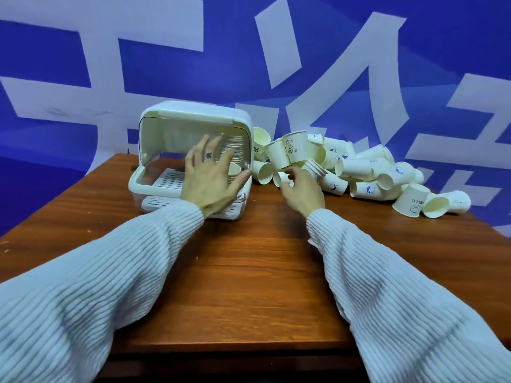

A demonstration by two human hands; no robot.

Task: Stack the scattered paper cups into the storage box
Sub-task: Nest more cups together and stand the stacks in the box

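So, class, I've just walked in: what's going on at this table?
A person in a white ribbed sweater is packing paper cups into a white storage box whose lid is flipped up. The left hand, fingers spread, is at a stack of nested cups inside the box on its right side. The right hand reaches into the heap of loose cups on the wooden table, fingers curled at a cup. Many cups remain scattered.

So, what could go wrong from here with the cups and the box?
The right hand reaches into the loose pile of paper cups, so cups may roll off the table edge on the right. The left hand, fingers spread before the storage box, might knock the stack of cups inside.
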